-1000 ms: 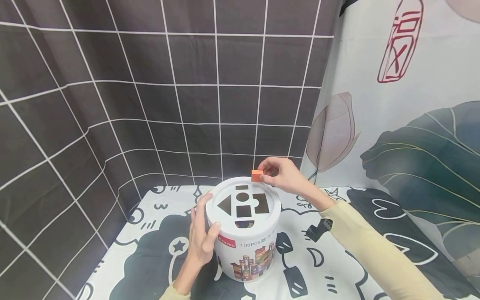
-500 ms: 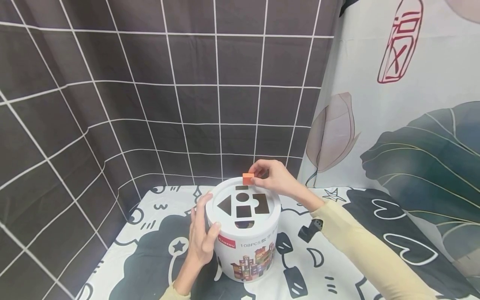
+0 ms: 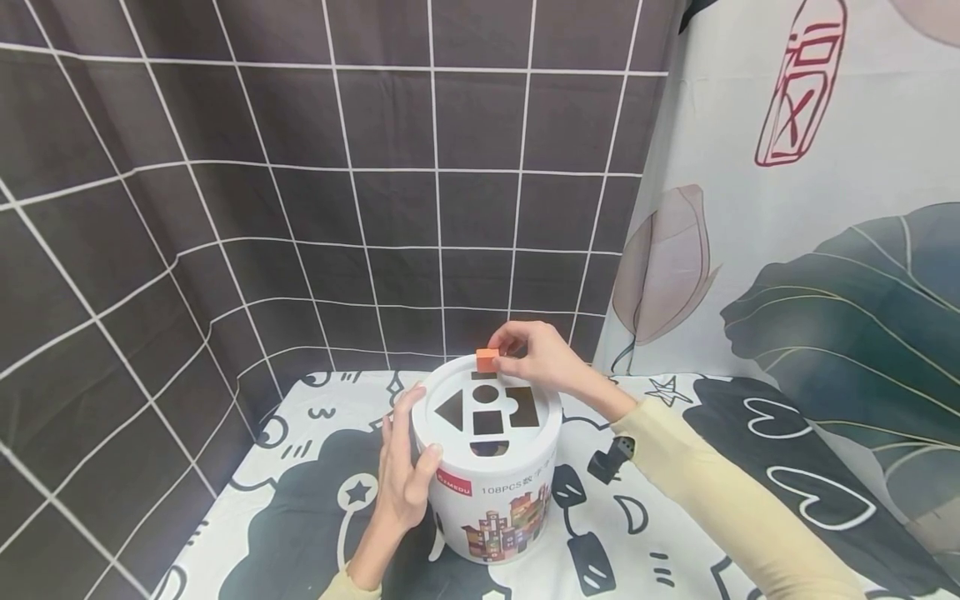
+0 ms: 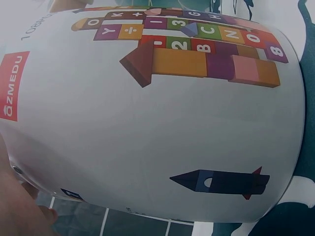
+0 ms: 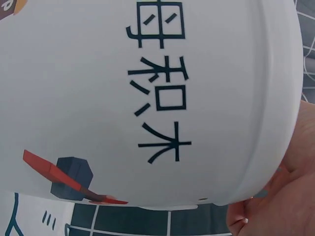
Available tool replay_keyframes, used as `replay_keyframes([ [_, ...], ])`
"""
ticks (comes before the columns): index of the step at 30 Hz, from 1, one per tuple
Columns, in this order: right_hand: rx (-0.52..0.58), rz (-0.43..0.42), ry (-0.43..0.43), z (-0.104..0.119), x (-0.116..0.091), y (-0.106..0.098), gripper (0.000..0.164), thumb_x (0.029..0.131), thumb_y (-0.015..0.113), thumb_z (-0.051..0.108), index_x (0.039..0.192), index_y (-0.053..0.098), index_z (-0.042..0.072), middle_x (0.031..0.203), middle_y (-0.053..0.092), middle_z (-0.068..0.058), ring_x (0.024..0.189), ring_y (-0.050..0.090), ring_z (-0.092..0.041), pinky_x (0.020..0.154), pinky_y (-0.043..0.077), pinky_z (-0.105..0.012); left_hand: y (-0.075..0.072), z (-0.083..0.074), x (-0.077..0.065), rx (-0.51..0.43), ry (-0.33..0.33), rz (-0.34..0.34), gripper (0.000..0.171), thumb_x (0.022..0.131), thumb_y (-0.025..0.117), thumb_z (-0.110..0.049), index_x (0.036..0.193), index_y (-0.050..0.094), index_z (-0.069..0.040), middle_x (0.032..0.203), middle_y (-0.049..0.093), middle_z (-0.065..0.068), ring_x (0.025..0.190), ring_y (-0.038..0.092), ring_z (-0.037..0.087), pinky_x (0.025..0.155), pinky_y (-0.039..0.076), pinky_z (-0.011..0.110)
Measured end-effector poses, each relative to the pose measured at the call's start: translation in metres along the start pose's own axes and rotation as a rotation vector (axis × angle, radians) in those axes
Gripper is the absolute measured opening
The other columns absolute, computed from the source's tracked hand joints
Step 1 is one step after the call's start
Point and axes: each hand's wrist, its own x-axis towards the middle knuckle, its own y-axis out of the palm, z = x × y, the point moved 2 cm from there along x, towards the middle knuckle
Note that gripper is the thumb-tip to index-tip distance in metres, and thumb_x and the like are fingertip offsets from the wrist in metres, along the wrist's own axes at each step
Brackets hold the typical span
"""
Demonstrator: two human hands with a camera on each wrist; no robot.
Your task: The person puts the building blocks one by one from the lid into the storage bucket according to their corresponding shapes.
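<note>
A white toy-block bucket (image 3: 491,508) stands upright, its lid (image 3: 487,362) cut with several shaped holes. My left hand (image 3: 405,467) rests against the bucket's left side, thumb and fingers spread along the lid's rim. At the far rim, my right hand (image 3: 543,354) pinches a small orange block (image 3: 486,360) between thumb and fingers. The block overlaps the back rectangular hole (image 3: 483,376) in the head view. In the left wrist view, the bucket's printed wall (image 4: 147,123) fills most of the frame. The right wrist view shows my right hand (image 5: 290,191) beyond the lid edge, the block mostly hidden.
A patterned black-and-white cloth (image 3: 300,500) covers the table under the bucket. Behind it hangs a dark curtain with a white grid (image 3: 390,200), and at the right a white curtain with leaf prints (image 3: 847,317). A black wrist strap (image 3: 611,458) hangs at the right sleeve.
My right hand has moved left along the far rim with the orange block, bringing it from right of the back rectangular hole to over it. The left hand and bucket have stayed put.
</note>
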Motion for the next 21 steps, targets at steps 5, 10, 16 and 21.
replay_keyframes([
  [5, -0.01, 0.0, 0.001, 0.0006, 0.0005, 0.0022, 0.015, 0.08, 0.073, 0.007, 0.095, 0.072, 0.008, 0.082, 0.068, 0.004, 0.078, 0.062, -0.016, 0.073, 0.048, -0.034, -0.0001, 0.0, 0.0002, -0.003, 0.001, -0.001, 0.07, 0.079, 0.048, -0.031, 0.144, 0.044, -0.003, 0.148, 0.048, 0.012, 0.139, 0.04, 0.033, 0.107, 0.005, 0.072],
  [10, -0.006, 0.004, -0.002, 0.003, 0.0013, 0.0027, 0.016, 0.08, 0.074, 0.006, 0.096, 0.072, 0.007, 0.083, 0.068, 0.003, 0.079, 0.062, -0.016, 0.074, 0.049, -0.034, 0.0002, 0.0016, 0.0011, 0.0, 0.004, -0.002, 0.07, 0.08, 0.048, -0.031, 0.144, 0.044, -0.003, 0.149, 0.047, 0.013, 0.139, 0.039, 0.033, 0.108, 0.004, 0.071],
  [16, -0.01, 0.015, 0.008, 0.0025, 0.002, 0.0053, 0.016, 0.08, 0.075, 0.007, 0.096, 0.072, 0.007, 0.084, 0.068, 0.003, 0.079, 0.062, -0.016, 0.075, 0.049, -0.034, 0.0003, 0.0018, 0.0011, -0.002, 0.01, -0.003, 0.069, 0.081, 0.048, -0.032, 0.144, 0.044, -0.003, 0.148, 0.048, 0.014, 0.139, 0.04, 0.034, 0.107, 0.004, 0.072],
  [21, -0.018, 0.019, 0.023, 0.0001, 0.0009, 0.0078, 0.015, 0.082, 0.075, 0.008, 0.097, 0.072, 0.008, 0.085, 0.068, 0.003, 0.081, 0.062, -0.016, 0.077, 0.049, -0.035, -0.0003, 0.0002, 0.0002, -0.004, 0.01, -0.001, 0.07, 0.081, 0.048, -0.033, 0.144, 0.045, -0.003, 0.148, 0.048, 0.012, 0.138, 0.041, 0.033, 0.106, 0.005, 0.073],
])
